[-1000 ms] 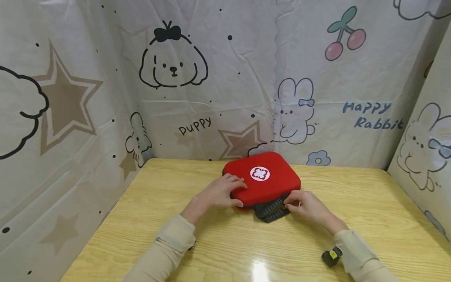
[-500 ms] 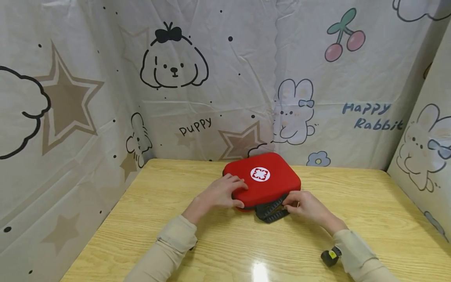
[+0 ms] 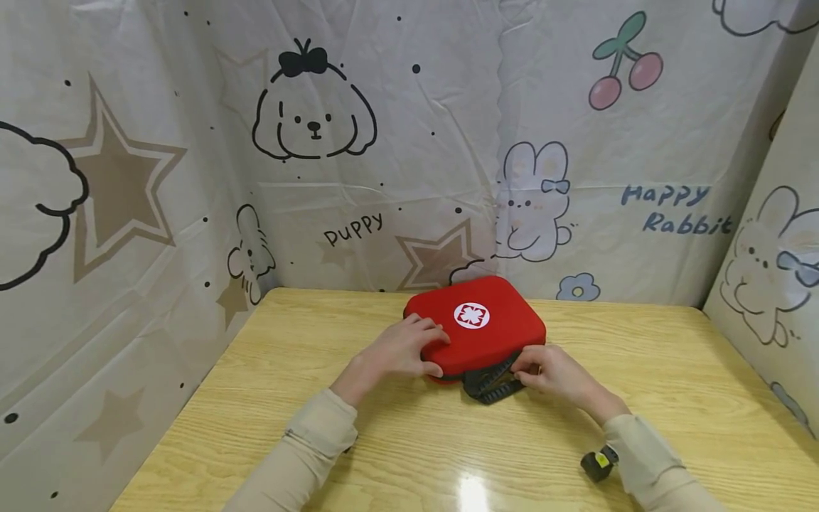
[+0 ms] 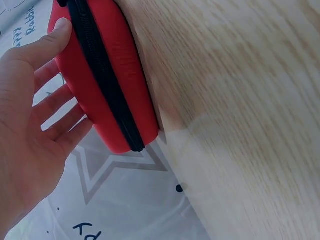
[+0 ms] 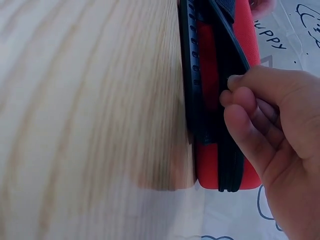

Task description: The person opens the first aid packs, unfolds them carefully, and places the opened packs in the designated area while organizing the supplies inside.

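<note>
- Red fabric case (image 3: 499, 338), round white emblem (image 3: 471, 315) up top, back on the yellow woodgrain surface (image 3: 409, 441)
- Left hand (image 3: 409, 347) spread over its left end
- Right hand (image 3: 555, 371) pinching at its black zipper (image 5: 230, 170)
- Cream cloth (image 3: 422, 153) says "puppy", "Happy Rabbit"

A pale wood-grain table (image 3: 640, 370) spreads before me, and a patch of glare (image 3: 472, 493) shines on its near part. Beyond its far edge I face a whitish, creased far cloth (image 3: 397, 85) printed with a puppy (image 3: 313, 128), a pair of cherries (image 3: 623, 75), a rabbit (image 3: 534, 213), a blue flower (image 3: 578, 287) and lettering reading "Happy Rabbit" (image 3: 678, 211). To my left, a left cloth (image 3: 147, 320) carries a large brown star (image 3: 124, 185); to my right, a right cloth (image 3: 783, 313) shows another rabbit (image 3: 764, 263). The far right corner falls into soft grey shadow.
</note>
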`<state>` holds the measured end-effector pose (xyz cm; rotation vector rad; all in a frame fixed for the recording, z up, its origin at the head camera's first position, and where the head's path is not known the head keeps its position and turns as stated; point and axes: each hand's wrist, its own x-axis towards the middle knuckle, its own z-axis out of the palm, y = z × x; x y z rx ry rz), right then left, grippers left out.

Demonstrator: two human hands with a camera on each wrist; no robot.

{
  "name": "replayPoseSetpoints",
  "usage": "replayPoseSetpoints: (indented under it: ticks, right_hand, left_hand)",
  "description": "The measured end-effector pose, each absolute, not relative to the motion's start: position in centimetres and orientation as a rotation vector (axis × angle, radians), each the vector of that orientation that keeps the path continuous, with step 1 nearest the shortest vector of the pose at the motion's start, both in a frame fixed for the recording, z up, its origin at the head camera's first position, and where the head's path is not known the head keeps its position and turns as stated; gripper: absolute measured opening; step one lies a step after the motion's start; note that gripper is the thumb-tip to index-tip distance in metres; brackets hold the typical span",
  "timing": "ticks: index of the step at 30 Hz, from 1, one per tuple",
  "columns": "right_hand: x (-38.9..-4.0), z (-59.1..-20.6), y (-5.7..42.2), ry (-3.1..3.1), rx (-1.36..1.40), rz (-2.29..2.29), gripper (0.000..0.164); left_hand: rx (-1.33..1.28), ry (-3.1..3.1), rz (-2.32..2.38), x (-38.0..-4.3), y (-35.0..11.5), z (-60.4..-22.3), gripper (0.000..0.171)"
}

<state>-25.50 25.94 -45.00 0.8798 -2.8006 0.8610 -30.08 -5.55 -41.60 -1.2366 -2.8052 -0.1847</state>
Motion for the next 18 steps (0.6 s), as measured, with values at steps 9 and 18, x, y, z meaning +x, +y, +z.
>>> replayPoseSetpoints:
  ticks: [9,18]
  right_hand:
    - [-25.34,-45.32,25.72,-2.815,0.885,0.951,0.009]
    - [-25.23,-45.34,25.32,-2.825,0.859,0.951,0.009]
  left_hand:
    - [-1.237,-2.795,-0.118,-30.02,-5.35,-41.5,0.048]
    - [-1.231,-2.765,-0.072,-29.91,-4.97,-41.49,0.049]
